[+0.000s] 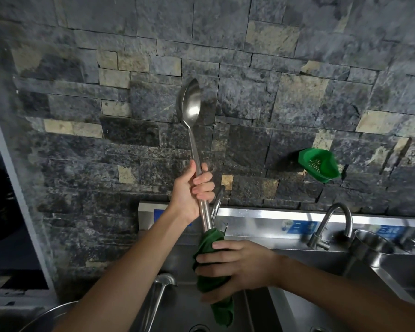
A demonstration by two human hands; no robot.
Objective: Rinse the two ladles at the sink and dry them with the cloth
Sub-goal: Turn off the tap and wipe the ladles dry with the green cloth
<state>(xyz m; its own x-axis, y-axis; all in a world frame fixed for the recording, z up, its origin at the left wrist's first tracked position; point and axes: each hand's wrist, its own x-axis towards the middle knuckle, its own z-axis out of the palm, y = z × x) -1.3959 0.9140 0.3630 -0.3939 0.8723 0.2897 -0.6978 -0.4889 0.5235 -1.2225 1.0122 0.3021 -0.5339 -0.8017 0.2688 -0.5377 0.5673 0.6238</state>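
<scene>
You have two ladles here: one ladle (194,149) raised bowl-up before the stone wall (297,68), a second ladle (157,298) lying in the steel sink (256,305); one green cloth (211,271) (wrapped round the raised handle's lower end); two taps at right; your left hand (192,190) grips the shiny steel handle mid-shaft; your right hand (235,267) clasps the cloth.

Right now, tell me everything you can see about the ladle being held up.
The ladle looks like polished steel, with an oval bowl on top and a long straight handle. It is held nearly upright before the stone wall, above the sink. The left hand grips the middle of its handle; lower down, the right hand holds a green cloth wrapped around the handle's end.
</scene>
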